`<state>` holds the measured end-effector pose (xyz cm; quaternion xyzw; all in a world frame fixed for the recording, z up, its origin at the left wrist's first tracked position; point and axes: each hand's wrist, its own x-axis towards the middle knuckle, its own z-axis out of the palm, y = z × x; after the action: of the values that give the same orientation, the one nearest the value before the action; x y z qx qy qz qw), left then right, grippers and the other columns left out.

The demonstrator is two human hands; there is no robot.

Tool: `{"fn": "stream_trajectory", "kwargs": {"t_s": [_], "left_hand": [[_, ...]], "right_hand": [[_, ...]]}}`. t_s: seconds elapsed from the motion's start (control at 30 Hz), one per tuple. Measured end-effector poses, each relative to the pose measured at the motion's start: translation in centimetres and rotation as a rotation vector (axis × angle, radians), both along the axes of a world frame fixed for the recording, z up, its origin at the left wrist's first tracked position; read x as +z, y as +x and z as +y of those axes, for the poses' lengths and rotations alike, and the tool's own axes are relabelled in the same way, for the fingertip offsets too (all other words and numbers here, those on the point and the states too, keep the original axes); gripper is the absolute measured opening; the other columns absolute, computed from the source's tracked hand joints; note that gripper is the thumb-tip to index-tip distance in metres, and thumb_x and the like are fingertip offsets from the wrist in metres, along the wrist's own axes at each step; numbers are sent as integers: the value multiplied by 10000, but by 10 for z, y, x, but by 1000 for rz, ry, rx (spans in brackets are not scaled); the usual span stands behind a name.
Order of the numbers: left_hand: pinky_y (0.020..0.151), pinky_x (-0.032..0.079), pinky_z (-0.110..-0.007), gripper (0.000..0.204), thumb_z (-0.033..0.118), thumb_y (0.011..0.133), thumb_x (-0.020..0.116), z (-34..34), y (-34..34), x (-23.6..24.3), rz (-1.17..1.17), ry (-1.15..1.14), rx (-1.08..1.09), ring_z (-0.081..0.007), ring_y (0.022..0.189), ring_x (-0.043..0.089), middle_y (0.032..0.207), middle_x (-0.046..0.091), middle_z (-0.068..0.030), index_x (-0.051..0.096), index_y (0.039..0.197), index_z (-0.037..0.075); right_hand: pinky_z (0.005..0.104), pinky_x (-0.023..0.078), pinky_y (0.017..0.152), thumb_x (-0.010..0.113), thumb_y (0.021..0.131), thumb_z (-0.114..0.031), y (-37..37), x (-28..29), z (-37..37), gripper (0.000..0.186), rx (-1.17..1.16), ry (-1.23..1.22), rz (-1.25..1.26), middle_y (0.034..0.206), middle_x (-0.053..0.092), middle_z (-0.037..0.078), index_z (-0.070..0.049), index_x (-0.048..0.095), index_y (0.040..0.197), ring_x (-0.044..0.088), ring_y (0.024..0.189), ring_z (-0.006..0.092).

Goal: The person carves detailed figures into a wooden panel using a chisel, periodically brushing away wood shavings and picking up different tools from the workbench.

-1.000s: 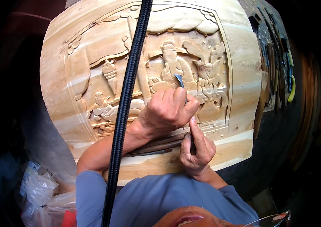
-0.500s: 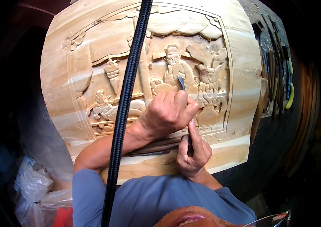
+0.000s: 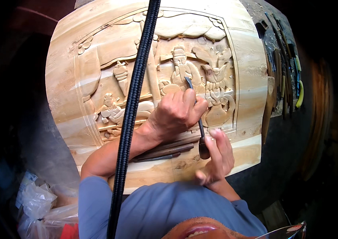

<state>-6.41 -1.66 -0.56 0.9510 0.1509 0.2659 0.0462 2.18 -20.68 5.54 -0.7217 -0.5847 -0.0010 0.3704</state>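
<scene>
A pale wooden panel (image 3: 63, 75) carved in relief lies before me, with a bearded figure in a hat (image 3: 180, 59) right of its middle. My left hand (image 3: 177, 109) is closed around the metal shaft of a carving chisel (image 3: 204, 149). The chisel's blade tip rests on the figure's lower front, and its dark wooden handle points back toward me. My right hand (image 3: 220, 157) is just right of that handle, fingers spread apart and slightly blurred, holding nothing. Whether its fingers graze the handle I cannot tell.
Several dark-handled tools (image 3: 169, 150) lie on the panel's near border, under my left forearm. More tools (image 3: 284, 67) are spread on a surface to the right, beside a yellow curved thing (image 3: 300, 94). A black braided cable (image 3: 134, 95) crosses the view. Clear plastic bags (image 3: 37, 203) sit at lower left.
My right hand has let go of the chisel handle and opened, moving slightly right. The chisel has turned a little in my left hand, its blade now seen more edge-on.
</scene>
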Motion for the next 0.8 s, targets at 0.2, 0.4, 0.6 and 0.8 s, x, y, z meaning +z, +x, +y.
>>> {"fn": "stream_trajectory", "kwargs": {"t_s": [0.2, 0.4, 0.6, 0.8], "left_hand": [[549, 409, -390, 274, 257, 996, 778, 3, 0, -1, -118, -116, -26, -225, 612, 513, 766, 434, -66, 577, 890, 103], [567, 431, -408, 309, 257, 963, 811, 2, 0, -3, -60, -58, -5, -232, 629, 529, 768, 439, -71, 558, 875, 104], [538, 431, -366, 160, 116, 949, 683, 4, 1, -6, -68, -15, -17, -195, 606, 530, 757, 456, -64, 548, 866, 96], [543, 424, -378, 154, 127, 952, 682, 3, 0, -3, -67, -66, -13, -201, 610, 529, 768, 464, -72, 554, 871, 96]], "right_hand": [[618, 539, 1189, 404, 1153, -696, 3, -5, 25, 798, 146, 0, -87, 1210, 813, 185, 2, 788, 1190, 756, 1225, 390], [644, 534, 1191, 413, 1137, -739, -2, 16, 20, 824, 201, 128, -105, 1163, 828, 158, -19, 811, 1088, 772, 1217, 360], [624, 528, 1201, 483, 1115, -745, -2, 16, 30, 822, 198, 17, -102, 1078, 831, 133, 2, 800, 982, 790, 1194, 321], [618, 505, 1231, 552, 1094, -741, -5, 28, 28, 770, 249, 111, -119, 1082, 836, 106, -20, 806, 996, 795, 1188, 323]]}}
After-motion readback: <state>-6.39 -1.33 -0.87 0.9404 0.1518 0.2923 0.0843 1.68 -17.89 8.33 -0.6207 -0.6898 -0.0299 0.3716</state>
